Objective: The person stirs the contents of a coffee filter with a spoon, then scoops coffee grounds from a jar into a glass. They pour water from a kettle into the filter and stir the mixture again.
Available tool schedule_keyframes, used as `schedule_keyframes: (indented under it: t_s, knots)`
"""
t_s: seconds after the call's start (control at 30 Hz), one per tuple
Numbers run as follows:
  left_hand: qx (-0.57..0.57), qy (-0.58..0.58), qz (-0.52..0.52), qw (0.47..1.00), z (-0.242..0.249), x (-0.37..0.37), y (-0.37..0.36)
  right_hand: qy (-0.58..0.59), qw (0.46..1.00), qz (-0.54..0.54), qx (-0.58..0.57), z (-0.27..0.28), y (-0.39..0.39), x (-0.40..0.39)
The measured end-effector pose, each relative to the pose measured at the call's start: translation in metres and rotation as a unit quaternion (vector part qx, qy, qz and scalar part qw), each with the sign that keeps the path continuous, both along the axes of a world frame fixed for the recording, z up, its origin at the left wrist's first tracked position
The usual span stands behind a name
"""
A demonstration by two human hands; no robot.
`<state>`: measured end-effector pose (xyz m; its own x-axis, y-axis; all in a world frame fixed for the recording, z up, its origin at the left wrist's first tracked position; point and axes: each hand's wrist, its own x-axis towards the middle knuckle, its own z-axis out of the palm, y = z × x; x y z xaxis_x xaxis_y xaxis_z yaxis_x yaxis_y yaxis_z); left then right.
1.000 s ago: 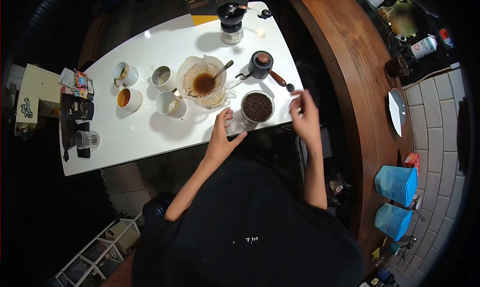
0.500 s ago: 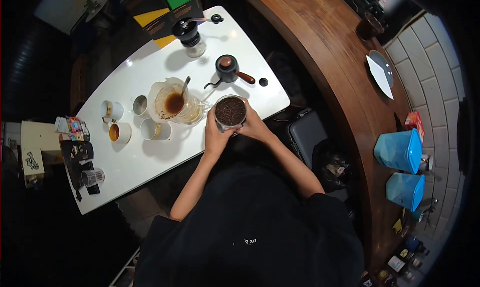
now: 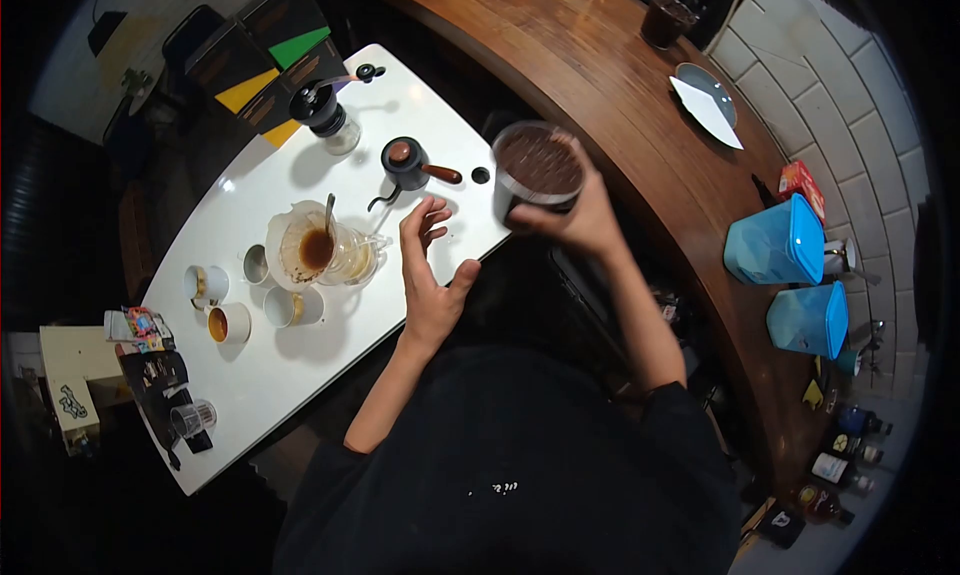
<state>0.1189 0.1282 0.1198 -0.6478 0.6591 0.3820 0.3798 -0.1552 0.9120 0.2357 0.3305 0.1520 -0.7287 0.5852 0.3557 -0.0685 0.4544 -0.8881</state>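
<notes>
My right hand (image 3: 588,215) grips a clear jar (image 3: 538,170) of dark, coarse coffee, raised off the right edge of the white table. The jar is smeared by motion. My left hand (image 3: 432,290) is apart from it, fingers spread and holding nothing, above the table's near edge. Beyond that hand stands a black gooseneck kettle (image 3: 405,170) with a wooden handle. Left of it, a paper-filter dripper (image 3: 292,240) with brown coffee sits on a glass server (image 3: 360,260), and a spoon (image 3: 329,215) leans in the filter.
Several cups, among them a white cup with gold (image 3: 290,308), stand left of the dripper. A hand grinder (image 3: 325,120) is at the far end. On the right, a curved wooden counter (image 3: 640,125) carries a plate (image 3: 705,90), a dark-filled glass (image 3: 668,20) and blue-lidded tubs (image 3: 775,240).
The jar went from both hands to the right hand alone and moved right, past the table edge. My left hand let go and opened. The view has turned right.
</notes>
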Motion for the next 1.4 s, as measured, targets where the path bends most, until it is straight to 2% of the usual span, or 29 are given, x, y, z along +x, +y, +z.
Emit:
schedule_keyframes:
  t_s: [0.03,0.17,0.3,0.47,0.53,0.67,0.73,0.83,1.0,1.17,1.23,1.3,1.37,1.4]
  knots:
    - [0.008,-0.013,-0.008,1.000,0.000,0.000,-0.001,-0.013,0.997,0.011,-0.078,0.019,0.015,0.007]
    - [0.001,-0.074,-0.041,0.996,-0.017,0.000,-0.008,-0.009,0.992,0.003,-0.127,0.058,0.085,0.031]
    - [-0.013,-0.090,-0.062,0.994,-0.031,0.003,-0.013,-0.034,0.996,-0.028,-0.084,0.070,0.141,0.048]
    - [-0.010,-0.095,-0.073,0.993,-0.036,0.005,-0.010,-0.038,0.986,-0.055,-0.154,0.060,0.192,0.059]
    - [-0.002,-0.093,-0.069,0.993,-0.036,0.003,-0.009,-0.003,0.979,-0.060,-0.192,0.058,0.195,0.058]
    - [-0.007,-0.088,-0.051,0.995,-0.039,-0.007,-0.011,0.009,0.979,-0.082,-0.189,0.038,0.218,0.058]
    - [-0.004,-0.086,-0.046,0.995,-0.040,-0.010,-0.014,-0.001,0.988,-0.081,-0.133,0.030,0.227,0.055]
    - [-0.004,-0.090,-0.039,0.995,-0.040,-0.012,-0.020,0.001,0.987,-0.115,-0.108,0.020,0.228,0.052]
    - [-0.004,-0.105,-0.027,0.994,-0.035,-0.012,-0.031,0.011,0.985,-0.138,-0.103,0.005,0.230,0.047]
    - [0.016,-0.072,-0.034,0.997,-0.021,-0.017,-0.048,0.009,0.986,-0.143,-0.088,0.006,0.222,0.046]
    - [0.029,-0.045,-0.032,0.998,-0.013,-0.020,-0.053,0.041,0.986,-0.143,-0.077,0.009,0.211,0.041]
    - [0.041,-0.018,-0.030,0.999,-0.008,-0.023,-0.062,0.041,0.986,-0.139,-0.081,0.009,0.208,0.041]
    - [-0.026,-0.099,-0.075,0.992,-0.006,-0.030,-0.076,0.048,0.982,-0.154,-0.101,0.000,0.211,0.042]
    - [-0.023,-0.064,-0.057,0.996,-0.006,-0.034,-0.076,0.017,0.976,-0.158,-0.148,0.015,0.189,0.044]
